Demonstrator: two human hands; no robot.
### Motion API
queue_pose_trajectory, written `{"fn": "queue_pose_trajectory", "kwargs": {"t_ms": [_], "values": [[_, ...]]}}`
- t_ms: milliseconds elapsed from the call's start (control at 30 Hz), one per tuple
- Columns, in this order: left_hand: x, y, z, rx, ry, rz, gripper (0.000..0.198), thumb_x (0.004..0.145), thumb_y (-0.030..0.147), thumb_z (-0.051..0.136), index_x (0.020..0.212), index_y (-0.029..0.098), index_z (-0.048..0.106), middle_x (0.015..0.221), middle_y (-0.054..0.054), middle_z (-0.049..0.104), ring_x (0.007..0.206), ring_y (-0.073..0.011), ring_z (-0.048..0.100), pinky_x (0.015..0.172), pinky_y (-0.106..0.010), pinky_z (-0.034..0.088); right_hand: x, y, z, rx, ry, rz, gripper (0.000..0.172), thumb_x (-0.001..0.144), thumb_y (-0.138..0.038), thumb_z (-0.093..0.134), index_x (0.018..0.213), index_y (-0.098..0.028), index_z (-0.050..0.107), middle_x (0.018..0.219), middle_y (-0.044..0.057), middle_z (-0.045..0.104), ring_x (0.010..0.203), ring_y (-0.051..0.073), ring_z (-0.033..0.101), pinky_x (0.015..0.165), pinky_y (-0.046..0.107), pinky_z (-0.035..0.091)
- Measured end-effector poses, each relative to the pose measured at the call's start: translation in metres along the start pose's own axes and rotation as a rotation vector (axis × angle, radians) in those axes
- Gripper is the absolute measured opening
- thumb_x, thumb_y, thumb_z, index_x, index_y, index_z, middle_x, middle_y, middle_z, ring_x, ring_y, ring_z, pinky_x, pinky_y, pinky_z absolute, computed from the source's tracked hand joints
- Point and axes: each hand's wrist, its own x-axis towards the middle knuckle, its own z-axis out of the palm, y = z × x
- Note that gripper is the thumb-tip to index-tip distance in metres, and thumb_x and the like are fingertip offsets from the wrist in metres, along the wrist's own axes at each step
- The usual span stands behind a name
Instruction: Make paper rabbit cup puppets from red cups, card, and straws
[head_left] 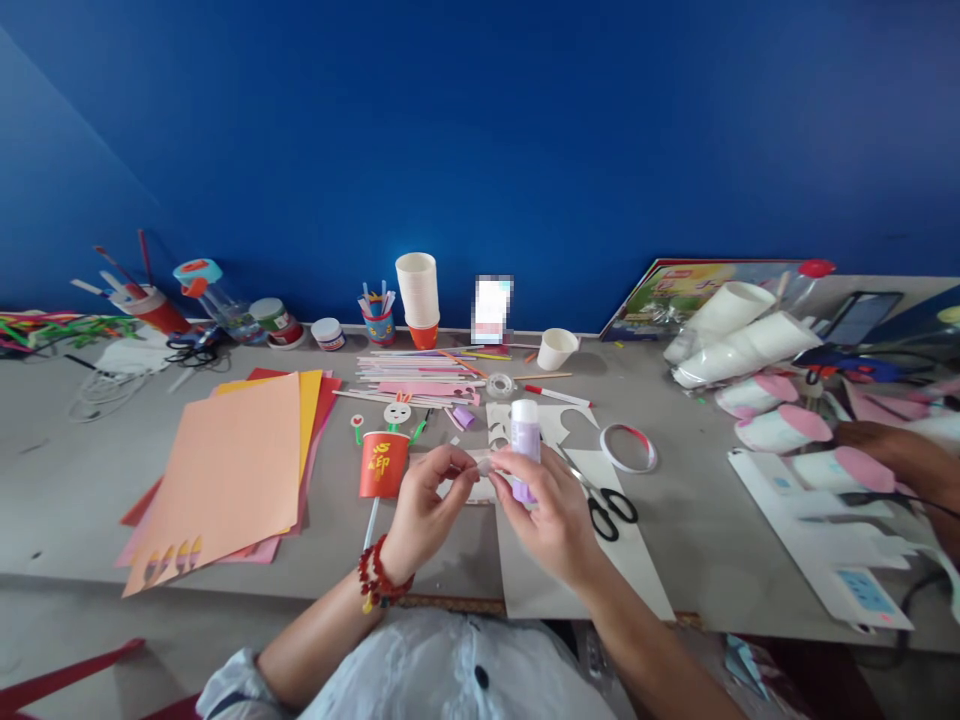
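Observation:
My left hand (427,500) and my right hand (544,510) meet above the table's near edge. Their fingertips pinch a small white paper piece (482,466) between them. My right hand also wraps round a lilac glue stick (524,432) that stands upright in the palm. My left wrist wears a red bead bracelet (377,580). Just left of my left hand stands an orange paper cup figure (383,462) with a round face and green arms. Black-handled scissors (609,508) lie on white paper (559,575) right of my right hand.
Stacked coloured sheets (229,470) lie at the left. Straws and sticks (416,372), a stack of cups (418,295), a tape ring (628,447) and jars sit further back. At the right are paper cups (724,335), pink-and-white cut-outs (780,430) and another person's hand (911,460).

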Motion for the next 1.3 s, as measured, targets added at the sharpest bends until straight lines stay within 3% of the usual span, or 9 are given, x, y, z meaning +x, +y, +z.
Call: {"fn": "queue_pose_trajectory", "kwargs": {"t_ms": [400, 967, 1300], "values": [[-0.0071, 0.0052, -0.0003, 0.211, 0.067, 0.296, 0.014, 0.092, 0.009, 0.051, 0.096, 0.020, 0.059, 0.093, -0.006, 0.063, 0.089, -0.0193, 0.057, 0.078, -0.033, 0.047, 0.0028, -0.0074, 0.0072, 0.039, -0.029, 0.065, 0.037, 0.090, -0.009, 0.061, 0.122, -0.025, 0.053, 0.096, 0.006, 0.072, 0.085, 0.023, 0.067, 0.075, 0.037, 0.055], [-0.0078, 0.0072, 0.0005, 0.290, 0.077, 0.327, 0.015, 0.092, 0.009, 0.050, 0.098, 0.020, 0.058, 0.092, -0.006, 0.063, 0.088, -0.0203, 0.057, 0.077, -0.035, 0.047, 0.0043, -0.0102, 0.0047, 0.004, -0.018, 0.049, 0.039, 0.089, -0.009, 0.059, 0.125, -0.026, 0.053, 0.098, 0.006, 0.073, 0.086, 0.024, 0.069, 0.074, 0.038, 0.057], [-0.0091, 0.0060, 0.0025, 0.315, 0.095, 0.323, 0.014, 0.091, 0.008, 0.050, 0.095, 0.020, 0.057, 0.089, -0.006, 0.062, 0.086, -0.0200, 0.056, 0.076, -0.034, 0.046, -0.0005, -0.0100, 0.0074, 0.031, -0.014, 0.050, 0.048, 0.085, 0.000, 0.057, 0.126, -0.025, 0.052, 0.099, 0.005, 0.073, 0.086, 0.023, 0.070, 0.075, 0.037, 0.058]]}}
